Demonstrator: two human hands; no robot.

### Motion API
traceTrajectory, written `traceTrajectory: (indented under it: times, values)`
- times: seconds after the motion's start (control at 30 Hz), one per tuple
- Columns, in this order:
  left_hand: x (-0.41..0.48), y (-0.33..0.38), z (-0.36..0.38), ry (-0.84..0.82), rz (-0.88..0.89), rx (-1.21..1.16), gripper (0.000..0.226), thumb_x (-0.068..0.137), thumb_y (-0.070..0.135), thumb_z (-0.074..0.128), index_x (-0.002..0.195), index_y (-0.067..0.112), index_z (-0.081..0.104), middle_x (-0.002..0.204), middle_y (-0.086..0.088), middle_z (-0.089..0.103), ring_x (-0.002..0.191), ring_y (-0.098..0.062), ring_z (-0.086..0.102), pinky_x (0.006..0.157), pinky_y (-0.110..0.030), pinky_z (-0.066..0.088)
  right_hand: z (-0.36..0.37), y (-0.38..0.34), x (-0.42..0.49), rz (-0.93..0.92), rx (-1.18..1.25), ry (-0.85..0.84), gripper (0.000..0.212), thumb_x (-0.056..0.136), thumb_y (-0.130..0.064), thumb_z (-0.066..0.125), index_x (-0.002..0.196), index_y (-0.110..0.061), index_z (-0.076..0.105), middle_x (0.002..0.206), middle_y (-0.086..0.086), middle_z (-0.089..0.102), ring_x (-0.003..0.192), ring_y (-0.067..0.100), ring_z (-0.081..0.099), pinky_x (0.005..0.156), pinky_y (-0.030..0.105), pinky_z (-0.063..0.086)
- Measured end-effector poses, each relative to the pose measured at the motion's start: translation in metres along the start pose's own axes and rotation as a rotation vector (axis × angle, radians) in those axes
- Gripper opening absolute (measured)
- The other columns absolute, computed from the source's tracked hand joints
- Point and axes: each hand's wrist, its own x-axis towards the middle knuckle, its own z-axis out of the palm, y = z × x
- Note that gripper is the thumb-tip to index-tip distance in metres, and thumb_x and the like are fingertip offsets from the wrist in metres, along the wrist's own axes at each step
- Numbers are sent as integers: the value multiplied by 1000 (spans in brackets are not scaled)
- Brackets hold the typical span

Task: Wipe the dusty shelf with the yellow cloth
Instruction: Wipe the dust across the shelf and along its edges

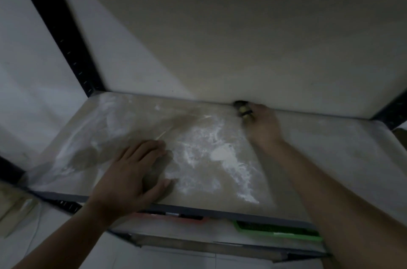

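Observation:
The shelf [330, 158] is a pale board in a dark metal frame, with white dust [211, 154] smeared over its middle. My left hand [134, 176] lies flat on the board near the front edge, fingers spread, holding nothing. My right hand [262, 125] reaches to the back edge against the wall. It is closed around a small bunched cloth [242, 109], which looks yellowish with dark patches in the dim light. Most of the cloth is hidden by my fingers.
A dark upright post [66, 41] stands at the back left corner, another [394, 110] at the back right. The wall [220, 26] closes the back. Below the front rail [220, 213] sit a green tray [277, 231] and a red-edged object [171, 217].

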Motion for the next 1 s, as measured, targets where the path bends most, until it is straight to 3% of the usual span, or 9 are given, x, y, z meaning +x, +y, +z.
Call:
traceTrajectory:
  times: [0.1,0.17,0.27,0.33,0.43,0.5,0.57,0.67,1.0]
  values:
    - [0,2,-1,4,13,10,68,95,70,45,140,22,63,147,2,56,137,-17,49,109,-41,43,29,-50,-2,-149,75,-197,40,80,2,53,115,-9,70,120,8,70,109,27,64,101,28,45]
    - [0,3,-1,6,18,16,68,95,69,45,140,21,63,146,2,57,136,-18,50,109,-40,42,32,-60,-2,-155,127,-280,43,85,1,53,126,-9,65,129,8,64,118,24,59,100,14,37]
    - [-1,3,0,11,15,22,68,95,68,46,141,21,62,147,2,56,136,-18,50,109,-39,40,0,-51,-8,-60,418,-194,32,91,-5,55,115,-18,70,112,-15,70,104,6,67,80,4,41]
    - [-1,2,1,12,14,26,68,95,67,46,141,20,62,147,3,55,136,-18,50,109,-40,40,-33,-26,-12,24,581,-42,27,90,-11,55,104,-26,74,99,-20,74,85,0,70,69,13,51]
    - [-2,0,4,18,23,36,67,95,65,46,141,18,62,146,2,56,135,-19,51,109,-36,38,-85,35,-15,153,306,208,27,87,-19,55,106,-25,72,100,-6,75,90,14,71,80,34,58]
    - [-2,-1,4,13,26,41,67,94,64,47,141,18,61,145,1,56,134,-19,51,108,-35,37,-113,81,-18,275,136,305,28,85,-21,53,108,-23,69,103,2,73,93,24,69,84,36,57]
    - [-2,-1,3,11,32,43,67,94,64,46,141,17,62,145,0,56,134,-20,51,108,-36,38,-123,119,-24,345,-52,243,32,88,-21,50,116,-20,65,115,11,68,102,33,63,87,35,52]
    - [-1,0,1,5,22,37,68,94,63,47,141,17,61,145,0,56,135,-21,51,108,-42,42,-105,145,-31,397,-292,69,41,95,-20,49,135,-11,53,132,24,56,113,44,55,98,46,47]
    - [-1,2,2,14,9,33,65,94,61,50,142,18,60,145,0,56,135,-22,51,106,-47,46,-31,60,-18,166,-224,52,45,90,-16,54,134,-9,56,131,21,58,112,42,57,99,44,47]
